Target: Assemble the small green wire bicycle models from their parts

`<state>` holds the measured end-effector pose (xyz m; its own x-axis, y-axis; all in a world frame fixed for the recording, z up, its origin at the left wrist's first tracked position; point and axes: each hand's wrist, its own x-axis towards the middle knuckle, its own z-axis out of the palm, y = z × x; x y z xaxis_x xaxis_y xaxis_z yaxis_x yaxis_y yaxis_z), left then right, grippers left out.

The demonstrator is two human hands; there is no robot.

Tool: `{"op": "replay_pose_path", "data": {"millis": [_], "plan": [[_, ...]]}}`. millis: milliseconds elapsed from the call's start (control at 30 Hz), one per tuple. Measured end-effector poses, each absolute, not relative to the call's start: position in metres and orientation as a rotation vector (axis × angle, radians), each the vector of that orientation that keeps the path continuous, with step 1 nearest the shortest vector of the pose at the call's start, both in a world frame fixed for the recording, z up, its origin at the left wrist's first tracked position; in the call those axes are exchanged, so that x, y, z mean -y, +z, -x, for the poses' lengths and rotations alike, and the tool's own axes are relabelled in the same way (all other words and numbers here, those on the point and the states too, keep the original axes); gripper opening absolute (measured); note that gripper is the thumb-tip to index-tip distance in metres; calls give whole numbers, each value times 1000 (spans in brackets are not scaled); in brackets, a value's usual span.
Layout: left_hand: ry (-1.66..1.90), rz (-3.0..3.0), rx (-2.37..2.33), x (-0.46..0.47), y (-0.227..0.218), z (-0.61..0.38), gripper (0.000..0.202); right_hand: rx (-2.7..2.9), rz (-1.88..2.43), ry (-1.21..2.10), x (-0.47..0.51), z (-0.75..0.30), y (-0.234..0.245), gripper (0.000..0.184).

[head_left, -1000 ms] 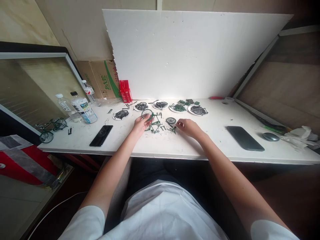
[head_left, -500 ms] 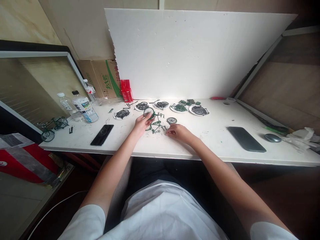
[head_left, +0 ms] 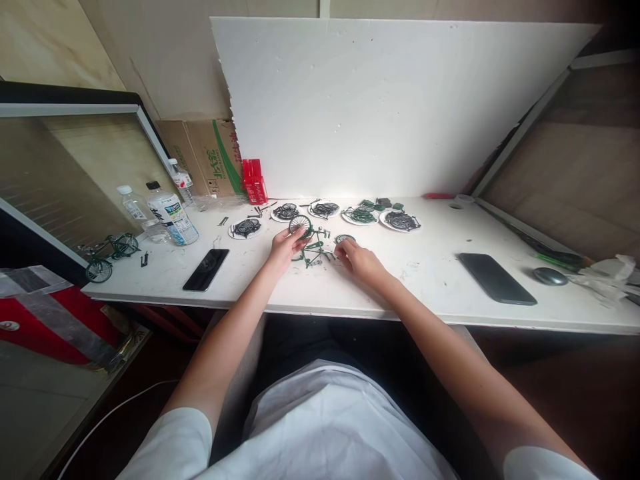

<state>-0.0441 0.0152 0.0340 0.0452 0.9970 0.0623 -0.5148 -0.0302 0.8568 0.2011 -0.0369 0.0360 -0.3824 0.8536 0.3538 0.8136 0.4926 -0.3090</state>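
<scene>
My left hand (head_left: 284, 248) is closed around a small green model bicycle (head_left: 315, 247), fingers by its spoked front wheel (head_left: 299, 225). The frame extends rightward over the tabletop, its end near my other hand. My right hand (head_left: 364, 261) is closed, its fingertips pressed together just right of the frame. A loose spoked wheel (head_left: 346, 238) lies there, its near edge covered by those fingers. Whether they grip the wheel or a smaller part is hidden.
Behind my hands are white plates of dark parts (head_left: 246, 228) and green parts (head_left: 360, 215). A phone (head_left: 206, 269), bottles (head_left: 173, 217) and another model bicycle (head_left: 111, 255) stand left. A dark flat slab (head_left: 496, 278) and a mouse (head_left: 550, 276) lie right.
My right hand has moved a little away from me, up to the loose wheel, and now covers part of it. My left hand keeps its hold on the model bicycle.
</scene>
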Motion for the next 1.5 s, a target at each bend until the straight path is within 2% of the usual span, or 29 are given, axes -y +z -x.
{"op": "replay_pose_path", "data": {"millis": [200, 467, 600, 733, 1000, 1500], "plan": [[1455, -893, -712, -14, 33, 45, 37, 1997, 1256, 323, 32, -205, 33, 36], [1464, -936, -635, 0, 38, 28, 37, 1902, 1140, 704, 52, -180, 39, 44], [1446, -991, -662, 5, 35, 16, 46, 1872, 1144, 824, 53, -176, 37, 41], [1452, -1012, -695, 4, 27, 10, 55, 1826, 1118, 833, 44, -179, 27, 36], [1507, -1037, -681, -2, 20, 8, 55, 1845, 1082, 777, 39, -180, 15, 27], [1490, -1077, -716, -1, 21, 9, 58, 1856, 1116, 756, 37, -180, 14, 31]]}}
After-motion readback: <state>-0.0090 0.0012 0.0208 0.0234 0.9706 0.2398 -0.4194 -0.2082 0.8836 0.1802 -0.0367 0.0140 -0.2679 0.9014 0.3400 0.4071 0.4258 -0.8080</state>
